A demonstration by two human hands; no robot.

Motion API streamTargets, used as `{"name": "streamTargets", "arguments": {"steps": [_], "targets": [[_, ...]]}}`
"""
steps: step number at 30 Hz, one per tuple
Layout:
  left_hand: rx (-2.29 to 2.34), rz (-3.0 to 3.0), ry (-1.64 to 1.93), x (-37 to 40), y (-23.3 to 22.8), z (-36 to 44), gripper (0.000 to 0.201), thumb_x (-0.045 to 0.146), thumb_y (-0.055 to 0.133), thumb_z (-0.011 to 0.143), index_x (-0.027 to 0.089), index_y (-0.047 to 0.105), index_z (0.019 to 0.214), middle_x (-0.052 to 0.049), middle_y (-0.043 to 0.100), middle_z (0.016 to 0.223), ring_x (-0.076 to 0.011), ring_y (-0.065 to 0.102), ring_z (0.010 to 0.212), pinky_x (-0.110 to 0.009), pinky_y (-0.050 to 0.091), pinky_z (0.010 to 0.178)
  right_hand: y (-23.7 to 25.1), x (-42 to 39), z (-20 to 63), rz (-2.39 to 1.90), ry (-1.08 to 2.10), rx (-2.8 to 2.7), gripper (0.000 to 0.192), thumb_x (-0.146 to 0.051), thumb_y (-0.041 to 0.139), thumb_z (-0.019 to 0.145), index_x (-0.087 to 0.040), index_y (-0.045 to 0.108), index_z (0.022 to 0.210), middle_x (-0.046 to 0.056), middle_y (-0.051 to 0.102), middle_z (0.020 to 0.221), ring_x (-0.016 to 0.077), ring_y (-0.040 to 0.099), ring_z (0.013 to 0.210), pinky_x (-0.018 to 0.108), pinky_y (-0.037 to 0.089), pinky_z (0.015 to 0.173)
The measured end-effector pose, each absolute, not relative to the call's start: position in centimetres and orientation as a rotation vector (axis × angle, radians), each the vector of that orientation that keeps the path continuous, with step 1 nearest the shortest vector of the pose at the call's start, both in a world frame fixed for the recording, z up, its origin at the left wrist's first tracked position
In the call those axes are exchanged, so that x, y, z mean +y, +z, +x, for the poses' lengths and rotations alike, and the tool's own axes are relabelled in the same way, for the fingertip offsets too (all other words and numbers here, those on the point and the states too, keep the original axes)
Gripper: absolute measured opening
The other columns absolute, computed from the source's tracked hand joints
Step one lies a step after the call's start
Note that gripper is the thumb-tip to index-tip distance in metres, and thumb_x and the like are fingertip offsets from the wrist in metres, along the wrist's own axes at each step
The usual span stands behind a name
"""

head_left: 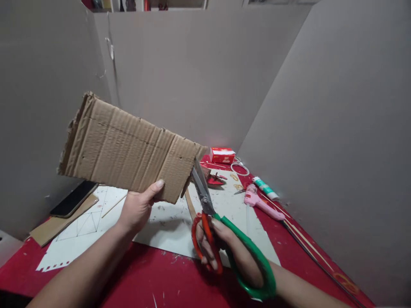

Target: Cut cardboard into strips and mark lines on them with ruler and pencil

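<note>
My left hand (138, 207) grips the lower edge of a torn piece of brown corrugated cardboard (125, 147) and holds it up above the table, thumb on its front face. My right hand (224, 248) holds a large pair of scissors (208, 214) with one red and one green handle loop. The steel blades point up and meet the cardboard's right edge, where a narrow strip hangs partly cut.
The red table (150, 278) carries white sheets (167, 222) with drawn lines, a phone (73, 199) on flat cardboard at left, a pink glue gun (260, 203), a glue tube (266, 189), a red box (222, 155), a cable and thin sticks at right. Grey partition walls enclose it.
</note>
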State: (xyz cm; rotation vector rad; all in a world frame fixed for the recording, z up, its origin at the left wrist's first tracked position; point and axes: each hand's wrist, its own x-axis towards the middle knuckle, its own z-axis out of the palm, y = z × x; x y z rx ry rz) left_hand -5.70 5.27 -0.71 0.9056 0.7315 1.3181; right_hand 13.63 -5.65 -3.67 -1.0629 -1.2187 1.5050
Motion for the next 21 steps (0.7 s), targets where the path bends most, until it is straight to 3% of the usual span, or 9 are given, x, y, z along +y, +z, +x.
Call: {"name": "streamTargets", "arguments": {"steps": [4,10,16,21], "targets": [[0.737,0.936,1.308,5.8,-0.2,-6.4,0.032,0.031,0.096,0.055,0.014,0.074,0.072,-0.004,0.076,0.080,-0.0251,0.073,0.095,-0.034,0.057,0.090,-2.9,-7.3,15.1,-0.991,1.674,-1.185,0.061,-0.070,0.041,0.094,-0.014,0.061,0.085,0.001,0.056,0.058,0.0164,0.059,0.055,0.029,0.049,0.057],[0.762,0.954,1.276,5.8,0.5,-6.0,0.033,0.029,0.095,0.052,0.016,0.073,0.073,-0.005,0.076,0.078,-0.0282,0.073,0.099,-0.036,0.059,0.088,-3.8,-9.4,16.1,-0.856,1.975,-0.842,0.067,-0.074,0.045,0.089,-0.010,0.066,0.084,0.002,0.054,0.058,0.0118,0.052,0.046,0.032,0.053,0.060],[0.839,0.959,1.358,7.0,0.8,-6.7,0.035,0.025,0.093,0.052,0.015,0.073,0.078,-0.005,0.077,0.081,-0.0291,0.073,0.099,-0.035,0.060,0.088,-4.3,-9.8,18.3,-0.910,1.989,-0.885,0.066,-0.072,0.044,0.090,-0.010,0.066,0.081,0.001,0.051,0.057,0.0112,0.049,0.044,0.028,0.048,0.053],[0.896,1.000,1.475,8.4,1.4,-7.7,0.039,0.022,0.092,0.053,0.016,0.073,0.086,-0.002,0.076,0.079,-0.0275,0.070,0.107,-0.031,0.056,0.097,-4.0,-8.6,18.4,-0.933,1.906,-0.958,0.060,-0.069,0.043,0.092,-0.013,0.063,0.081,-0.001,0.049,0.053,0.0123,0.048,0.044,0.029,0.048,0.054]]}}
